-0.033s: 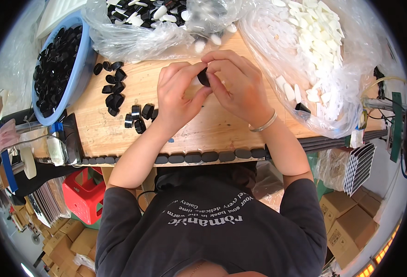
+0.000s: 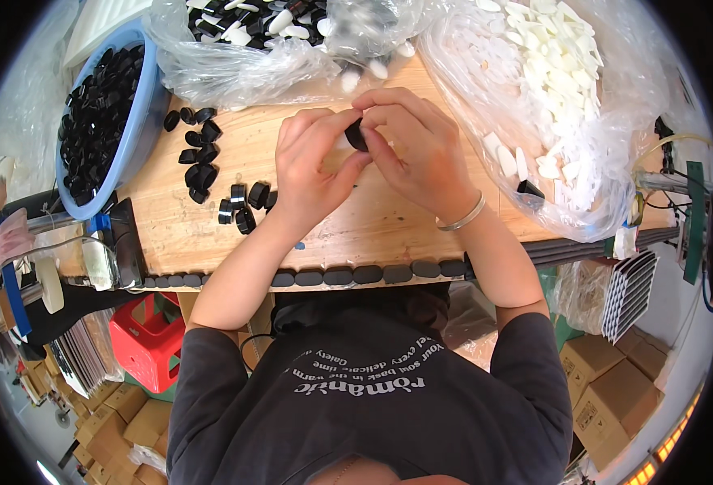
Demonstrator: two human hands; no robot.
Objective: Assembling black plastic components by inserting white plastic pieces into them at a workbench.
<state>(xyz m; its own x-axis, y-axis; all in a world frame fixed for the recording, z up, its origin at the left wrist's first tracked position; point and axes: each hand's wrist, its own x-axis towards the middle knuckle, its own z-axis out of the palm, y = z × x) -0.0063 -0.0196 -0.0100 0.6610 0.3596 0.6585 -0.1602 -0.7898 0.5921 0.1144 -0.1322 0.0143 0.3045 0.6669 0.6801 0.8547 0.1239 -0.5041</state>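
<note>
Between my two hands, above the wooden table, is a small black oval cap, seen nearly edge-on. My left hand pinches it from the left, with the index fingertip at its top and the thumb at its lower edge. My right hand grips the same piece from the right, its thumb and fingers closed around that side and covering part of it. Beside my left wrist, a small group of glossy black caps rests on the table, one partly hidden by the wrist. More loose black caps lie farther left.
A blue basin full of black pieces stands at the left. At the back, a clear plastic bag holds mixed black and white pieces. White pieces fill another bag at right. Black oval pads line the near edge of the table.
</note>
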